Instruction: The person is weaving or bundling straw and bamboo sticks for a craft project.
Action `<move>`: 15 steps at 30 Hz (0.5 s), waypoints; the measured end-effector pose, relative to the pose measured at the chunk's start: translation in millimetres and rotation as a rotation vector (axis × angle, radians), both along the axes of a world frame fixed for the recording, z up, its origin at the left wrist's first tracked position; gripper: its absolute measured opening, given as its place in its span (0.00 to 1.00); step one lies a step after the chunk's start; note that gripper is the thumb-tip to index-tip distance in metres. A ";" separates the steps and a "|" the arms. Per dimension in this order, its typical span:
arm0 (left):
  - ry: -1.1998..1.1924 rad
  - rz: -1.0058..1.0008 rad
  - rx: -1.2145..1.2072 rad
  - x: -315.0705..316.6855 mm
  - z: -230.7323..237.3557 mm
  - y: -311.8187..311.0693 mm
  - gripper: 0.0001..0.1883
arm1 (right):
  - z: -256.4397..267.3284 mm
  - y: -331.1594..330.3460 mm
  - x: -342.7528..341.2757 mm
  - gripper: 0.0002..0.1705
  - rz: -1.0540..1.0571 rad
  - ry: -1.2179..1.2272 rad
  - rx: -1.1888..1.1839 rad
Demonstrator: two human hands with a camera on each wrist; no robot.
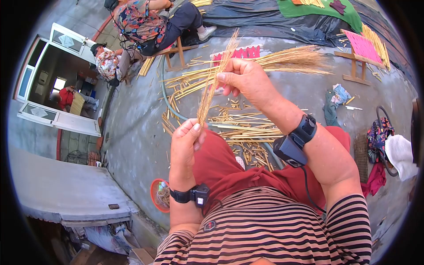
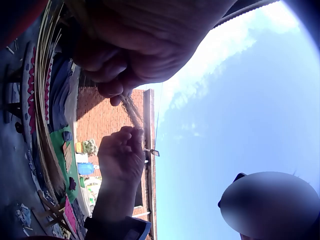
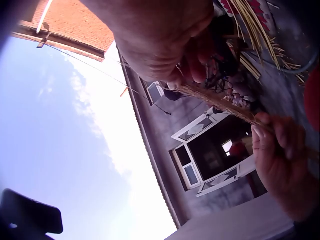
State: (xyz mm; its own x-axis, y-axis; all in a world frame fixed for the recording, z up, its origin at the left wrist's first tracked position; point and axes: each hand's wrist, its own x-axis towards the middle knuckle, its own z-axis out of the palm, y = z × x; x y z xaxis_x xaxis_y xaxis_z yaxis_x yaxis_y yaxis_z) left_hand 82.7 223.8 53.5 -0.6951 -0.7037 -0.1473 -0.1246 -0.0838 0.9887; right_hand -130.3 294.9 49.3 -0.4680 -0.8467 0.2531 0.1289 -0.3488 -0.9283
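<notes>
Left hand (image 1: pixel 187 136), right hand (image 1: pixel 244 79), fingers curled, pinch straw bunch (image 1: pixel 209 93); stalks (image 1: pixel 247 123), hose (image 1: pixel 166 93) below; floor (image 1: pixel 134 137) stretches toward doorway (image 1: pixel 49 81)

Bright daylight, dark fisheye-curved edges

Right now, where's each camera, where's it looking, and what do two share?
Head: on the head, looking forward and down at the held straw; left hand, right hand, arms and legs show.
Left wrist: on that wrist, looking past the left hand at sky and brick wall; the right hand shows.
Right wrist: on that wrist, looking past the right hand at sky and doorway; the left hand shows.
Shared: both wrist views show the straw and sky.
</notes>
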 end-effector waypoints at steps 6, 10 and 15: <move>0.046 -0.025 0.092 0.7 -3.3 0.9 0.09 | 0.6 4.0 0.5 0.09 -0.029 -0.002 0.018; 0.076 -0.044 0.133 -1.9 -2.0 1.9 0.09 | 1.8 6.0 0.8 0.10 -0.044 -0.022 -0.004; 0.075 -0.062 0.121 -7.4 -2.2 4.0 0.09 | 2.0 5.3 0.6 0.11 -0.094 -0.042 -0.003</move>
